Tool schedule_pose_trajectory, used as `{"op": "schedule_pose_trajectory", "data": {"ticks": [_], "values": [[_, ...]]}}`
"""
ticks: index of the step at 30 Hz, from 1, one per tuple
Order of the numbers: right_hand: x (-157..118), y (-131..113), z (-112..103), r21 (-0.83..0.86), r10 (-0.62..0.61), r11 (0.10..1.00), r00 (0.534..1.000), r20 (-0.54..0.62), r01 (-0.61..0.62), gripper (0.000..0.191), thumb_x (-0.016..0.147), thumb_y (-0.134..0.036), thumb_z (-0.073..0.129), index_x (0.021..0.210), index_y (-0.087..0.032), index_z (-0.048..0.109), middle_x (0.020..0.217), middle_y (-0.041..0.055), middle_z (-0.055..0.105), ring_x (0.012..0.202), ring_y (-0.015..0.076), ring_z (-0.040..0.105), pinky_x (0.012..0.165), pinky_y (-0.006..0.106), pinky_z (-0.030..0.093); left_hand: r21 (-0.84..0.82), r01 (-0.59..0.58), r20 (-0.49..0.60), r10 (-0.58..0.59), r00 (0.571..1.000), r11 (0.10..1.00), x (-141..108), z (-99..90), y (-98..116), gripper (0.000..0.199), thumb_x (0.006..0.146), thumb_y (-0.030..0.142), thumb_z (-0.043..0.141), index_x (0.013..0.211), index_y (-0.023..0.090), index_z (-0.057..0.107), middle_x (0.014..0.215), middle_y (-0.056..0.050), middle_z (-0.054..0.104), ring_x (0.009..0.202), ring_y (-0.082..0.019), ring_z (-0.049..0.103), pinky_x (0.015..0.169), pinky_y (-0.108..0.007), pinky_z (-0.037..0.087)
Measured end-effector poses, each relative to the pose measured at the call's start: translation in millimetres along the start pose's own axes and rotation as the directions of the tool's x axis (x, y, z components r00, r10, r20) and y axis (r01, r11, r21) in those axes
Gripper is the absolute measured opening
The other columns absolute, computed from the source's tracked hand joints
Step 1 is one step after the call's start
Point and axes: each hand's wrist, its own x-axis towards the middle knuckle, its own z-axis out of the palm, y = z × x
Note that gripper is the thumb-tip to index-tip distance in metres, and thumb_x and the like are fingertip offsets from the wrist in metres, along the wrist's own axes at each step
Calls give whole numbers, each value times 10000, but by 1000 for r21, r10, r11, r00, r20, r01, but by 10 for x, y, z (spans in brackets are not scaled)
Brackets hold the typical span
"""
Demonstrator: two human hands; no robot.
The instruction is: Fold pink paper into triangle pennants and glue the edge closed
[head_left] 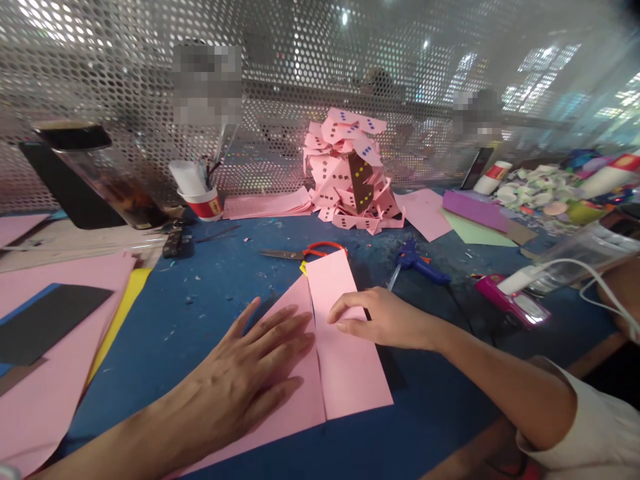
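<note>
My left hand [250, 373] lies flat on a pink sheet of paper [300, 417], with its fingers spread. A narrower pink paper strip [350, 373] lies along the sheet's right edge; whether the two are joined by a fold is unclear. My right hand [385, 317] touches the strip, fingers bent, thumb a little apart from the index finger, gripping nothing that shows. Just beyond the papers lie scissors with red handles [324, 249], partly covered by the strip. A blue glue gun [417, 263] rests to the right of them.
A pile of folded pink paper pieces with printed dots [340, 173] stands at the back. Paper sheets [45, 413] lie at left, near a drink cup [120, 183] and a red-and-white cup [203, 203]. At right are a magenta device [515, 300] and a white cable [585, 267].
</note>
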Motion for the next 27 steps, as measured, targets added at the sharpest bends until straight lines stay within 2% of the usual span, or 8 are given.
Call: {"op": "schedule_pose_trajectory", "data": {"ticks": [9, 15, 19, 24, 27], "values": [[8, 16, 6, -20, -24, 1000, 1000, 18, 24, 263, 917, -166, 605, 1036, -294, 801, 967, -23, 811, 776, 168, 699, 862, 307, 484, -5, -12, -15, 12, 1000, 1000, -3, 5, -9, 603, 1038, 406, 565, 1603, 325, 370, 1671, -19, 396, 1544, -251, 373, 1333, -535, 10], [5, -1, -22, -3, -14, 1000, 999, 44, 15, 258, 915, -164, 606, 1045, -286, 793, 1000, -20, 812, 799, 166, 707, 835, 291, 488, -29, 2, -12, -2, 1000, 1000, -13, 26, -9, 593, 1042, 413, 552, 1601, 336, 372, 1672, -18, 394, 1544, -262, 372, 1331, -555, 41], [6, -31, -37, 6, -5, 1000, 999, 34, 5, 228, 926, -197, 625, 1074, -260, 786, 1064, 1, 808, 887, 185, 719, 844, 295, 489, -5, -15, -22, 14, 1000, 1000, 1, 10, -10, 603, 1040, 383, 554, 1608, 352, 352, 1670, -3, 398, 1540, -253, 381, 1332, -559, 51], [-9, -24, -53, 1, -14, 1000, 999, 35, 14, 213, 940, -228, 644, 1103, -259, 778, 1112, 10, 801, 958, 194, 723, 854, 294, 490, -68, -43, -45, 40, 998, 997, 33, -54, 11, 484, 1032, 329, 579, 1507, 387, 510, 1585, 36, 526, 1516, -230, 424, 1340, -542, 102], [-28, 0, -59, 33, -58, 998, 996, 65, 56, 199, 950, -288, 672, 1121, -267, 769, 1112, 2, 800, 950, 187, 732, 867, 291, 494, -92, -25, -31, 22, 999, 995, 44, -76, 22, 456, 1031, 323, 583, 1482, 376, 542, 1575, 26, 539, 1507, -230, 439, 1335, -540, 151]]}}
